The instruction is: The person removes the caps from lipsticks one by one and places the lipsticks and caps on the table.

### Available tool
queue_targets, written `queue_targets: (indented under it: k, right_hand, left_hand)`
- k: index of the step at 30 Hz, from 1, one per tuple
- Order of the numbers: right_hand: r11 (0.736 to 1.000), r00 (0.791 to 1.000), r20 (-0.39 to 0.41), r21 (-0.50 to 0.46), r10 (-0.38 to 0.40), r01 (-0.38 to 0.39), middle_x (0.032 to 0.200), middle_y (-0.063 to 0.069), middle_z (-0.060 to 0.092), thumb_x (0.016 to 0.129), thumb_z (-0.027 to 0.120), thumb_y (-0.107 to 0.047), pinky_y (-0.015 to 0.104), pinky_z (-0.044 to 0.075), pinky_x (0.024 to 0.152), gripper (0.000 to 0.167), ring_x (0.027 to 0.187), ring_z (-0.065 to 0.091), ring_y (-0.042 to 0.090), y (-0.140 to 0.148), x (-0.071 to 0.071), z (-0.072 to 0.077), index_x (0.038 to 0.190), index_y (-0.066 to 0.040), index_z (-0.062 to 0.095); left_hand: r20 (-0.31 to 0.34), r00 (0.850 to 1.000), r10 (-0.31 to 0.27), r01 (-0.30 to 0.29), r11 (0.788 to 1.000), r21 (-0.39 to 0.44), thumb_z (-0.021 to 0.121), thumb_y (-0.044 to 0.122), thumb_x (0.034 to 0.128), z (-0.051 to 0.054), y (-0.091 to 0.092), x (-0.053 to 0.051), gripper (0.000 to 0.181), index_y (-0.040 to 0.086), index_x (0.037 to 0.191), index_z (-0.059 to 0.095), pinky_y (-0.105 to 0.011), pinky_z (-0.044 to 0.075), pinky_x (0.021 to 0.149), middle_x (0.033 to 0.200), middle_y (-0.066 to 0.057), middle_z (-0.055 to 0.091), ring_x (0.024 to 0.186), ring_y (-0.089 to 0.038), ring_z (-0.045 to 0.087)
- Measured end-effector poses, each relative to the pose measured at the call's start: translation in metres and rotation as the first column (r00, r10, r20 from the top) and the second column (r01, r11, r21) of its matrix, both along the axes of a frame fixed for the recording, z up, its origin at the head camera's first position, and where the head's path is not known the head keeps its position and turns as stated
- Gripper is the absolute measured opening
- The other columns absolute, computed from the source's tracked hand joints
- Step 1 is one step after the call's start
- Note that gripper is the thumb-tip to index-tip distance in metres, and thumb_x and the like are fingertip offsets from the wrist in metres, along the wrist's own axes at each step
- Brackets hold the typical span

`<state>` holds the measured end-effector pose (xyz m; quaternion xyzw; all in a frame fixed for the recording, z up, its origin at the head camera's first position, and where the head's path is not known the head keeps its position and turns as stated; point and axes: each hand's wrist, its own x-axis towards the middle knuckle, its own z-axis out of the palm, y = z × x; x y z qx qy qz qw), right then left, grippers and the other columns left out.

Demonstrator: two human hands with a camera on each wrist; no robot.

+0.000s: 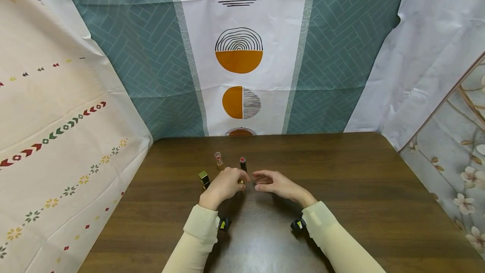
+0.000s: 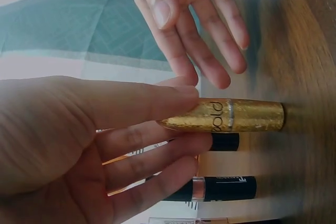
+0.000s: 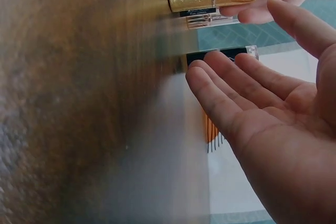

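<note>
My left hand (image 1: 225,185) pinches a gold, glittery lipstick tube (image 2: 254,115) near its top, between thumb and fingers. The tube stands roughly upright, its lower end close to the tabletop; whether it touches cannot be told. Facing it, my right hand (image 1: 279,185) hovers with loosely bent fingers and holds nothing. Just beyond the hands stands a black lipstick tube (image 1: 243,163) with a red top. A clear-topped tube with red inside (image 1: 218,158) is farther left. Beside the left wrist is a shiny gold-capped tube (image 1: 204,177), partly covered by the hand.
All this is on a brown wooden table (image 1: 341,172) with rounded far corners. A teal and white patterned cloth (image 1: 242,20) hangs behind it. Pale patterned cloth (image 1: 68,138) borders the left side, and a floral cloth (image 1: 462,172) the right.
</note>
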<state>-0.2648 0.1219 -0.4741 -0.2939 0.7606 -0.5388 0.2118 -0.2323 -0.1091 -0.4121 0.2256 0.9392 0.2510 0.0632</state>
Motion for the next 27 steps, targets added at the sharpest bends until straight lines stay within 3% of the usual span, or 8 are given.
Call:
queue_targets:
  k: [11, 18, 22, 27]
  right_hand:
    - [1.0, 1.0, -0.02, 0.004, 0.019, -0.018, 0.145, 0.022, 0.058, 0.107, 0.061, -0.024, 0.047, 0.05, 0.107, 0.055, 0.134, 0.056, 0.037, -0.007, 0.004, 0.0, 0.152, 0.005, 0.046]
    - [1.0, 1.0, -0.009, -0.015, 0.01, -0.01, 0.141, 0.02, 0.062, 0.107, 0.061, -0.019, 0.043, 0.053, 0.103, 0.045, 0.131, 0.059, 0.036, -0.012, 0.003, 0.0, 0.146, 0.004, 0.054]
    - [0.998, 1.0, 0.001, -0.052, -0.023, 0.023, 0.136, 0.023, 0.064, 0.106, 0.061, -0.012, 0.046, 0.056, 0.098, 0.04, 0.124, 0.063, 0.037, -0.015, 0.002, 0.002, 0.14, 0.008, 0.058]
    - [0.993, 0.996, 0.032, -0.087, -0.078, 0.081, 0.126, 0.023, 0.067, 0.105, 0.062, -0.01, 0.053, 0.057, 0.092, 0.036, 0.11, 0.069, 0.033, -0.017, 0.0, 0.005, 0.136, 0.01, 0.061]
  left_hand:
    - [-0.051, 0.998, 0.022, -0.02, 0.999, 0.04, 0.075, 0.006, 0.0955, -0.001, -0.003, -0.003, 0.013, 0.008, 0.107, 0.079, -0.043, 0.058, 0.083, 0.106, -0.005, 0.077, 0.097, -0.023, 0.071]
    - [-0.071, 0.997, 0.013, -0.007, 0.997, 0.082, 0.075, 0.01, 0.0966, 0.004, -0.002, -0.008, 0.011, 0.011, 0.106, 0.08, -0.037, 0.057, 0.08, 0.103, -0.002, 0.077, 0.091, -0.017, 0.07]
    - [-0.061, 0.998, 0.021, -0.012, 0.99, 0.138, 0.074, 0.01, 0.0973, 0.007, -0.001, -0.012, 0.015, 0.008, 0.112, 0.078, -0.036, 0.058, 0.079, 0.104, -0.003, 0.077, 0.089, -0.016, 0.07]
    - [-0.047, 0.996, 0.072, -0.059, 0.97, 0.234, 0.073, 0.015, 0.099, 0.004, 0.004, -0.02, 0.019, 0.012, 0.117, 0.076, -0.036, 0.058, 0.08, 0.103, -0.001, 0.076, 0.091, -0.016, 0.07]
